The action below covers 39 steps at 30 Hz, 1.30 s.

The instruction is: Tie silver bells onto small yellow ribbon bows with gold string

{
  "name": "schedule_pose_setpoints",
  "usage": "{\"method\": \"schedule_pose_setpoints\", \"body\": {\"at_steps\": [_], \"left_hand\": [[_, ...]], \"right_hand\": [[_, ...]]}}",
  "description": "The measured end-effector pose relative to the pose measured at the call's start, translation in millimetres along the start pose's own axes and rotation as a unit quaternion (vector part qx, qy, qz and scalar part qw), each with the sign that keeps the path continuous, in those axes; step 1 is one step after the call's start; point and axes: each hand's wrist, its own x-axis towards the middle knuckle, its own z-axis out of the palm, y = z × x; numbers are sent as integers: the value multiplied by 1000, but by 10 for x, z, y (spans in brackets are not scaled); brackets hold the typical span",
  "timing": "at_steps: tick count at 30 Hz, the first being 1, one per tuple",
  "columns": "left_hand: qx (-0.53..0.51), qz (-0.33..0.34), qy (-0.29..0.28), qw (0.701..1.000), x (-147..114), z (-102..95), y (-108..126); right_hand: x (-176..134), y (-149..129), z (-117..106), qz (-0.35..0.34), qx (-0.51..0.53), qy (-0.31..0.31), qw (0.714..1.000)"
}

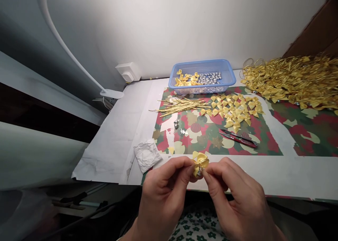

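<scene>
A yellow ribbon bow point(201, 159) with a small silver bell point(200, 170) at its middle is held over the table's front edge. My left hand point(169, 191) pinches the bow's left side between thumb and index finger. On the right side, the thumb and index finger of my right hand point(235, 195) are closed at the bow, beside the bell. A gold strand crosses the bow's centre. Beyond my hands lie thread snips point(239, 139) with red and black parts. Two or so loose silver bells point(176, 124) rest on the patterned sheet.
A blue basket point(202, 90) holds yellow bows and silver bells. In front of it lie gold twist ties point(182, 106) and several yellow bows point(233, 109). A large gold heap point(295, 81) stands at right. Crumpled white paper point(147, 154) and a lamp point(112, 94) are at left.
</scene>
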Motion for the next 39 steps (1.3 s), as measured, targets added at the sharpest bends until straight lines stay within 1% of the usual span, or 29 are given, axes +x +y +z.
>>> {"method": "schedule_pose_setpoints", "body": {"at_steps": [7,14,20,25,28,31,33,34,36,38,39], "left_hand": [[-34,-7,3,999,-11,3,24],[-43,20,14,999,5,25,20],[4,87,12,996,-33,3,-30],[73,112,13,991,-95,-19,-64],[82,137,10,987,-107,-26,-91],[67,154,-2,986,-88,-36,-83],[30,138,-13,990,-71,-37,-43],[-1,112,-19,994,-63,-34,-14],[-81,31,-35,996,-49,-22,54],[-161,-46,-51,985,-31,-7,116],[-190,-71,-56,978,-20,-1,140]], "right_hand": [[2,3,3,20,32,1,999],[18,-16,-29,50,55,-27,997],[11,-25,-38,56,44,-24,997],[1,-29,-30,71,46,-18,996],[-5,-28,-25,77,41,-11,996],[-12,-16,-27,78,44,-2,996],[-17,-2,-35,69,40,1,997],[-20,5,-41,61,35,1,998],[-26,19,-53,45,21,1,999],[-34,29,-64,33,9,4,999],[-38,33,-69,29,4,6,1000]]}}
